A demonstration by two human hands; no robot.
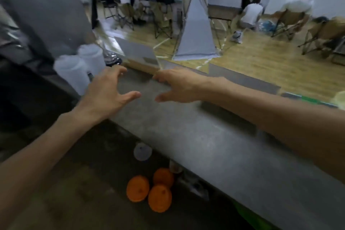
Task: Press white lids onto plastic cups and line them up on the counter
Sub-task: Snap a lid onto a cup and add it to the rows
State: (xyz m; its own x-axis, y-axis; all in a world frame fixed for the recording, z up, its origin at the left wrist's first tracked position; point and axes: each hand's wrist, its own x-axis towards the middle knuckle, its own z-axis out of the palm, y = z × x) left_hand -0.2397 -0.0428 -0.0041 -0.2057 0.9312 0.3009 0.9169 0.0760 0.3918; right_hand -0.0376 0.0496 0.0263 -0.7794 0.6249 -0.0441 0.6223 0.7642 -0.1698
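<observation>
Two white-lidded plastic cups [71, 73] [92, 57] stand side by side at the far left end of the grey counter [214, 145]. My left hand [108, 91] hovers just right of them, fingers spread and empty. My right hand [177, 86] hangs open a little further right, also empty, with a gap of bare counter between the two hands. A single clear cup or lid [142, 151] lies below the counter's near edge. The frame is blurred by motion.
Three orange round objects [149, 188] sit on the lower surface under the counter edge. A dark bottle [112, 59] stands behind the cups. Beyond the counter are a wooden floor, folding chairs, a grey tent panel [196, 33] and seated people.
</observation>
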